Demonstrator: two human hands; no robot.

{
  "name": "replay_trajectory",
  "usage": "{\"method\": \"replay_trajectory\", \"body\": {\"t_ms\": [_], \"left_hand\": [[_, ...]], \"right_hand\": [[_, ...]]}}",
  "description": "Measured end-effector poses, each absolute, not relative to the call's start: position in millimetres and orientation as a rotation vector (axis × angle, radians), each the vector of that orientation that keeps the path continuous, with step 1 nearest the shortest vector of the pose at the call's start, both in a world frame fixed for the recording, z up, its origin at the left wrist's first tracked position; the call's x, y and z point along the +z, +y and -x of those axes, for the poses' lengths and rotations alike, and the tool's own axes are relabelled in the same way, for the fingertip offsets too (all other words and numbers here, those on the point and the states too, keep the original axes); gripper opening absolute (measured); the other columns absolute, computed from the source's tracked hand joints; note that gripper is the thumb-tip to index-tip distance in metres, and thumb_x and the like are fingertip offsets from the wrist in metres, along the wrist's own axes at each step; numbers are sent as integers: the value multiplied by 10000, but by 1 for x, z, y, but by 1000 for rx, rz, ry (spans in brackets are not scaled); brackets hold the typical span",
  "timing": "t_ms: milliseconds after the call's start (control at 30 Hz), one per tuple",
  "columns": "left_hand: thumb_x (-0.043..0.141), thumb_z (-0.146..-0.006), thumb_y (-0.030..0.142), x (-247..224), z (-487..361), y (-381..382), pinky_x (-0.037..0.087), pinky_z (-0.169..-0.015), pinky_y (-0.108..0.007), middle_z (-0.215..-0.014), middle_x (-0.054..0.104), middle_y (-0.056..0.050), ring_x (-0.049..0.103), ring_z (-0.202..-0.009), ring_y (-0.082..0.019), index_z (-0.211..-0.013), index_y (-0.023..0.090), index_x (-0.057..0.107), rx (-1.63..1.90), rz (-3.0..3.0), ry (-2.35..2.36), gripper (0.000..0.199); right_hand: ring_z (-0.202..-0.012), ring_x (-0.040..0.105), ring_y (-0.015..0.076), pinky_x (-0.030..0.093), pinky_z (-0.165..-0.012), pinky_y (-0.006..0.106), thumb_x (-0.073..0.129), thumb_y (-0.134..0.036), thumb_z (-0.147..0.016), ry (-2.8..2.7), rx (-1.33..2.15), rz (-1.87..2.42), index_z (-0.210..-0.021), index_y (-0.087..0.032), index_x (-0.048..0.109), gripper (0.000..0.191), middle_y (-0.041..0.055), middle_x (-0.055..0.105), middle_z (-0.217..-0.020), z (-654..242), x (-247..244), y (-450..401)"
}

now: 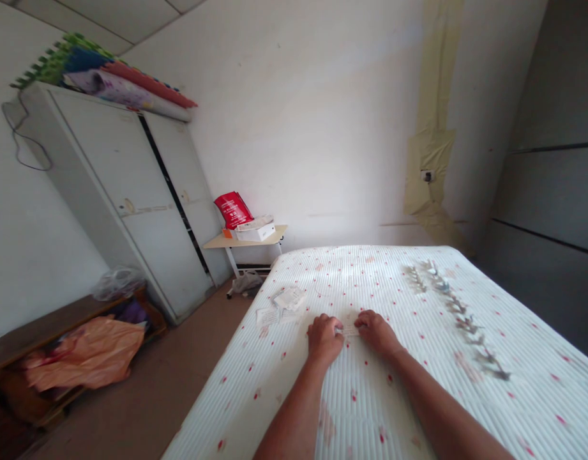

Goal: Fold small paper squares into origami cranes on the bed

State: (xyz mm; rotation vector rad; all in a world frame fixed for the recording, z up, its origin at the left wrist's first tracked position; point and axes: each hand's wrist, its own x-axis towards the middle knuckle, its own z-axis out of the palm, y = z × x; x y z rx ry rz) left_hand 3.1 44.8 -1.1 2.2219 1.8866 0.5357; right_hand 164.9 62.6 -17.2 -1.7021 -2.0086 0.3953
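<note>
A small whitish piece of printed paper (351,330) lies low over the mattress (354,383), between my two hands. My left hand (325,335) has its fingers curled closed at the paper's left end. At the right end, my right hand (374,331) pinches the paper with bent fingers. Left of my left hand, a few flat printed papers (288,298) lie on the mattress, partly overlapping. Several small folded shapes (461,308) stand in rows on the right side of the mattress; their details are blurred.
Beyond the mattress's far left corner is a small table (217,243) with a red bag (233,209) and a white box (258,231). A grey cabinet (131,191) stands at the left. An orange plastic bag (92,351) hangs over a wooden bench.
</note>
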Motion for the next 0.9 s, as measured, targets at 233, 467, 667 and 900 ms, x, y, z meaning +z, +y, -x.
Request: {"method": "replay_trajectory", "body": {"t_ms": [233,467,667,900], "left_hand": [[568,-720,353,-3,-7,46,350,-811,-280,-951,577,3,498,-962,-169,-859,247,603,566,-2201,1912,178],[586,-699,350,-1,-7,47,359,-805,-284,-971,578,1,503,-970,-175,-886,246,600,491,-2199,1941,214],[576,-706,321,-1,-5,48,355,-807,-284,-992,577,1,497,-990,-179,-911,251,600,466,-2203,1916,217],[553,-730,254,-4,-2,50,345,-820,-278,-1000,582,2,492,-1004,-167,-925,261,611,485,-2192,1883,203]], "right_hand": [[-858,528,173,361,-690,248,584,-271,-687,-1925,233,1816,-783,-181,618,136,38,596,-906,-152,-11,51],[-879,522,180,353,-686,257,580,-213,-665,-1940,259,1853,-804,-177,607,145,45,580,-938,-151,-8,50],[-893,523,184,361,-699,259,556,-152,-649,-1921,306,1850,-794,-175,610,156,50,582,-965,-153,-7,52],[-906,533,177,380,-731,252,529,-108,-637,-1932,353,1802,-797,-176,624,197,52,589,-980,-157,-10,55]]}}
